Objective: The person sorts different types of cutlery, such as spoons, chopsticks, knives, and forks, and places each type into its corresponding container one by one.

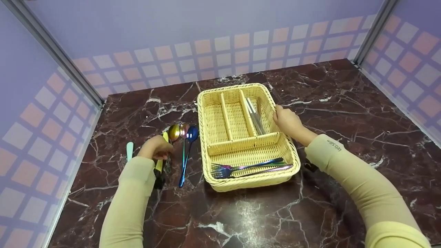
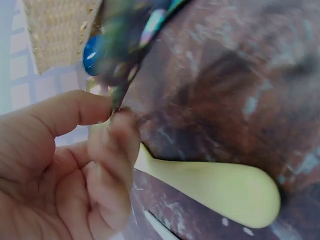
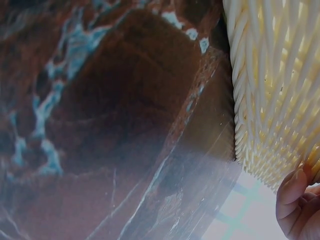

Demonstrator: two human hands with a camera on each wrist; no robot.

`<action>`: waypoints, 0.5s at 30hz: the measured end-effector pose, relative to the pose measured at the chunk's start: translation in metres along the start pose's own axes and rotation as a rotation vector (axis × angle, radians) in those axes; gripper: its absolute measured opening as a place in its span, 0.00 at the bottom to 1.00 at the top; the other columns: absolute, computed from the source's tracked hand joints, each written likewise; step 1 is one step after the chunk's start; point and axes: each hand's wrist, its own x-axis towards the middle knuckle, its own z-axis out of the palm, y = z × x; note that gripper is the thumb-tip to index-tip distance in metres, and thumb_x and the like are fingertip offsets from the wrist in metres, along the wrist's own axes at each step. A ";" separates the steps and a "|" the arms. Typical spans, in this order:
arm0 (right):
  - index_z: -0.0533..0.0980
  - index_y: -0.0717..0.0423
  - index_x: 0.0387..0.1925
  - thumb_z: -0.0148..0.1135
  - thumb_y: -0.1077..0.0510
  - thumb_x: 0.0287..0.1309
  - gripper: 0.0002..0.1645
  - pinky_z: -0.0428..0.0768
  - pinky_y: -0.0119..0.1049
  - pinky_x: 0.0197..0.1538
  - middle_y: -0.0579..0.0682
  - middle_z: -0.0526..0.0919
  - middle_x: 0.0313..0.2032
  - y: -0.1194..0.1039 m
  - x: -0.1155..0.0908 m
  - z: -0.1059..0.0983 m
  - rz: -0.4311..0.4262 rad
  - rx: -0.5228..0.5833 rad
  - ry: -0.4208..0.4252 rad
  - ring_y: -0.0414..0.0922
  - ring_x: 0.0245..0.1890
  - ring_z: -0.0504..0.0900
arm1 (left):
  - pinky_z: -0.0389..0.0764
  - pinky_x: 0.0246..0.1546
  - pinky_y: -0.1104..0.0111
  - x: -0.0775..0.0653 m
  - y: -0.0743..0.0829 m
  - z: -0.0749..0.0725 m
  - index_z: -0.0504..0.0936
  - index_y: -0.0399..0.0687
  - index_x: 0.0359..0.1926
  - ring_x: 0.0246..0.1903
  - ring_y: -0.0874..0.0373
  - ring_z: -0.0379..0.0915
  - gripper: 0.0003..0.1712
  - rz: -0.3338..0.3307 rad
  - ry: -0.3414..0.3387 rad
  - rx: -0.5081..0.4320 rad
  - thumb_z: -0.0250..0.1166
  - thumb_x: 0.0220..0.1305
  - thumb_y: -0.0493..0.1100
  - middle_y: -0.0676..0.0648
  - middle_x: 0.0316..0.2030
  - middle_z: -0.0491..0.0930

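Note:
My left hand (image 1: 156, 147) pinches a thin, shiny spoon (image 1: 174, 132) with a gold bowl, between thumb and fingers; motion blurs it in the left wrist view. Two more spoons, one pinkish and one blue (image 1: 192, 133), lie on the table just right of that hand. A yellow-handled utensil (image 2: 235, 192) lies under the hand, its other end mostly hidden. With curled fingers, my right hand (image 1: 288, 123) grips the right rim of a woven cream basket (image 1: 203, 151). Several iridescent forks (image 1: 224, 171) lie in its front compartment, and slim silver utensils (image 1: 255, 119) in the back right one.
A mint-green handle (image 1: 130, 150) lies left of my left hand. The dark marbled table (image 1: 344, 103) is bounded by lilac panels (image 1: 220, 20) with a checked band at the back and both sides. A dark object (image 1: 310, 166) sits under my right wrist.

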 end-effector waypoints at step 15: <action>0.67 0.71 0.46 0.39 0.59 0.65 0.18 0.74 0.59 0.31 0.72 0.78 0.32 0.000 0.000 0.000 0.000 0.003 0.016 0.66 0.31 0.79 | 0.75 0.14 0.77 -0.022 0.062 -0.027 0.68 0.39 0.22 0.07 0.67 0.68 0.08 0.166 0.114 -0.234 0.50 0.57 0.31 0.53 0.08 0.68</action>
